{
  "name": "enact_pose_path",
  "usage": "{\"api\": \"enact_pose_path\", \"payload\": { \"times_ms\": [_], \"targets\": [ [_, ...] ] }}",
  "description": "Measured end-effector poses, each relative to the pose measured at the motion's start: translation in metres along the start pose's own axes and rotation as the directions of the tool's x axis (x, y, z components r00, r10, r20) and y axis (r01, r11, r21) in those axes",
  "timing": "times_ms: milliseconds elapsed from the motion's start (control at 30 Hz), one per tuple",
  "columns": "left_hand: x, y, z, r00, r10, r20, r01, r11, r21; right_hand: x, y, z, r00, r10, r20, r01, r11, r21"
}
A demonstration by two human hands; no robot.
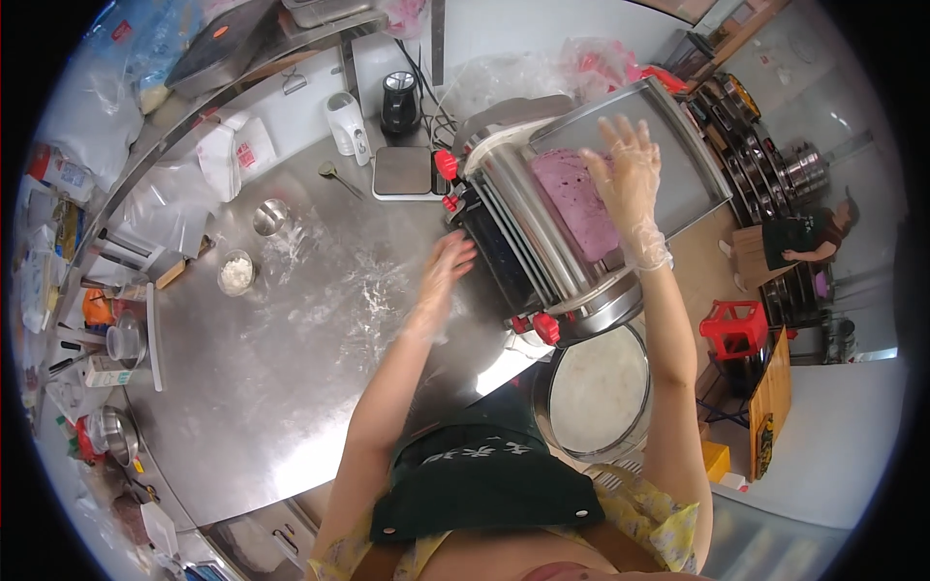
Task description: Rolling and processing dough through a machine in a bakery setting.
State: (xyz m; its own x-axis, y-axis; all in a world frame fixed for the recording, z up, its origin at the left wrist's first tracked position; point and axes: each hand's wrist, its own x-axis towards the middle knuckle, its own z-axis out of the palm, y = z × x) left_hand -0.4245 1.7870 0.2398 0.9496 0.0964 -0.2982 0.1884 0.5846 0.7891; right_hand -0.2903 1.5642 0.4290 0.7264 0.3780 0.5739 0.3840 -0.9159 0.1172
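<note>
A steel dough sheeter [499, 208] with red knobs stands at the table's right side. A sheet of pink-purple, speckled dough [572, 208] lies just beyond its steel roller, partly hidden by my gloved right hand [628, 184]. That hand is spread over the dough and tray, thumb out; whether it touches the dough I cannot tell. My gloved left hand [446, 266] is beside the sheeter's dark left side, fingers slightly bent and apart, holding nothing visible. The sheeter's metal tray [683, 145] extends toward the back right.
The steel table [271, 378] carries flour smears, a flour bowl [236, 274], a small steel cup [271, 215], a spoon [339, 179] and a scale [402, 171]. A round sieve [596, 387] sits below the sheeter. A red stool [731, 324] and another person [794, 237] are at right.
</note>
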Motion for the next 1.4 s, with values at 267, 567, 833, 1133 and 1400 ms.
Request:
{"api": "enact_pose_path", "payload": {
  "times_ms": [267,567,833,1133,1400],
  "targets": [
    [0.064,-0.040,0.078,0.933,-0.212,0.292,0.348,0.743,-0.572,0.011,-0.013,0.009,0.938,0.089,-0.336,-0.013,0.975,0.221],
    [0.070,-0.073,0.070,0.961,-0.105,0.255,0.248,0.731,-0.636,0.013,-0.011,0.003,0.946,0.128,-0.299,-0.060,0.972,0.227],
    [0.076,-0.094,0.057,0.972,-0.059,0.226,0.202,0.696,-0.689,0.012,-0.018,-0.006,0.956,0.131,-0.264,-0.048,0.953,0.299],
    [0.080,-0.113,0.043,0.976,-0.036,0.215,0.166,0.762,-0.627,0.010,-0.016,-0.006,0.965,0.131,-0.228,-0.050,0.943,0.330],
    [0.068,-0.103,0.045,0.915,-0.109,0.389,0.321,0.780,-0.538,0.007,-0.015,-0.007,0.965,0.155,-0.211,-0.079,0.940,0.332]
  ]
}}
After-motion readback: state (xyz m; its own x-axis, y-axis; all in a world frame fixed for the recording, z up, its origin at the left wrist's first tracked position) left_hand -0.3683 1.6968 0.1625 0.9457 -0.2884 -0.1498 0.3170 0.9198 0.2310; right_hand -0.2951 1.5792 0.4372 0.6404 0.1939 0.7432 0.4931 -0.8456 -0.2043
